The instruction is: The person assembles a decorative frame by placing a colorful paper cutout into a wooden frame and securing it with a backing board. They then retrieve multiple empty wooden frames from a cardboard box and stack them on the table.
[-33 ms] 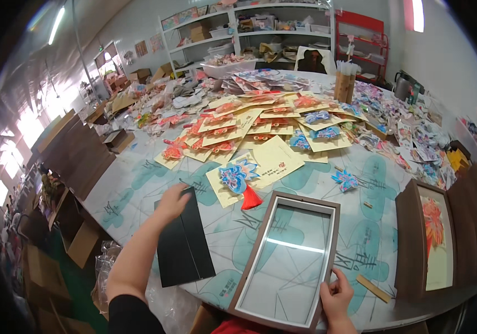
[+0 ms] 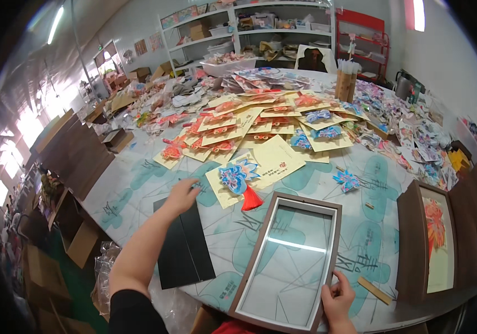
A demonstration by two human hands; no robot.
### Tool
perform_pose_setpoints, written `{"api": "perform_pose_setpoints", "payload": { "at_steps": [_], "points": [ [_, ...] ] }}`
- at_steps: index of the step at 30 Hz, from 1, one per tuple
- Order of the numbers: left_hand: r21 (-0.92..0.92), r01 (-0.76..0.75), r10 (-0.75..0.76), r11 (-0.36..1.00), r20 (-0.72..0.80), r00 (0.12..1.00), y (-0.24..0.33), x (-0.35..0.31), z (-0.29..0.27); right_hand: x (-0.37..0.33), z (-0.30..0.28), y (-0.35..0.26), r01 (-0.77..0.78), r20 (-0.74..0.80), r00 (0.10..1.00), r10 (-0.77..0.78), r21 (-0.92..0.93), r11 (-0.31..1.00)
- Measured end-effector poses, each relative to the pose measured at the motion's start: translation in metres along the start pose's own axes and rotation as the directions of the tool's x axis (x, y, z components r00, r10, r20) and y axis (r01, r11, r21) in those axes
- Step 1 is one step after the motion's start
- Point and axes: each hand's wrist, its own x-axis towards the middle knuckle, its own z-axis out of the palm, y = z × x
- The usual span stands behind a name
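Observation:
A brown shadow-box picture frame (image 2: pixel 333 234) with a white inner edge and a glass pane lies on the table in front of me. My right hand (image 2: pixel 337 296) has its fingers curled at the frame's lower right side. To the left lies a black backing panel (image 2: pixel 185 250). Over its far end reaches my left hand (image 2: pixel 183 196), fingers apart, with nothing visible in it. Just beyond are a cream card bearing a blue paper flower ornament (image 2: pixel 232 178) and its red tassel (image 2: pixel 252 199). Another blue flower ornament (image 2: pixel 346 181) rests beyond the frame.
Overlapping cream cards with red and blue ornaments (image 2: pixel 249 119) cover the table's middle. At right stands a brown frame holding a red ornament (image 2: pixel 433 222). A wooden strip (image 2: pixel 374 290) lies near the right hand. Cardboard boxes (image 2: pixel 46 273) stand at the left; shelves (image 2: pixel 283 33) line the back.
My left hand has shifted a little to the right and away from me, over the far end of the black panel. My right hand stays at the frame's side.

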Motion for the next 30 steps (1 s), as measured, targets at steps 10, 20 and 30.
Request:
{"api": "perform_pose_setpoints", "payload": {
  "at_steps": [10,20,30],
  "points": [
    [0.242,0.354,-0.402,0.903,0.188,0.896,-0.007,0.196,0.151,0.009,0.001,-0.013,-0.072,0.054,0.996,0.071,0.022,0.997],
    [0.458,-0.142,0.328,0.878,-0.358,0.874,0.004,0.164,0.03,0.007,-0.001,-0.011,-0.124,0.102,0.987,0.12,0.036,0.992],
    [0.479,-0.429,0.631,0.766,-0.689,0.356,0.103,-0.004,-0.15,0.008,-0.001,0.002,0.061,0.021,0.998,-0.063,0.077,0.995]
  ]
}}
